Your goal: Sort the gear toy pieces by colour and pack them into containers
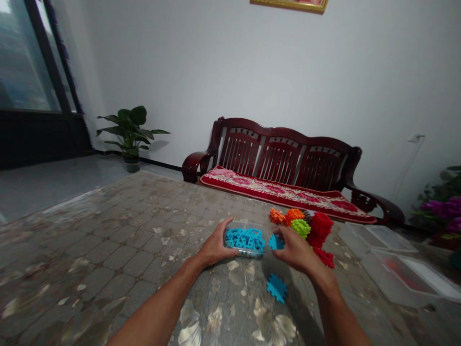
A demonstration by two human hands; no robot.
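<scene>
My left hand [215, 247] grips the left side of a small clear plastic box [248, 253] filled with blue snowflake-shaped pieces [245, 238]. My right hand [293, 248] pinches one blue piece [275, 241] at the box's right edge. Another blue piece [276, 287] lies loose on the table [118, 250], nearer to me. Just behind my right hand stand clusters of joined pieces: orange [286, 216], green [300, 227] and red [320, 229].
Two clear plastic bins [406, 276] sit at the table's right side. A dark wooden bench [284, 168] with a red cushion stands against the wall beyond. A potted plant [128, 129] is at the back left, purple flowers [444, 209] at the far right.
</scene>
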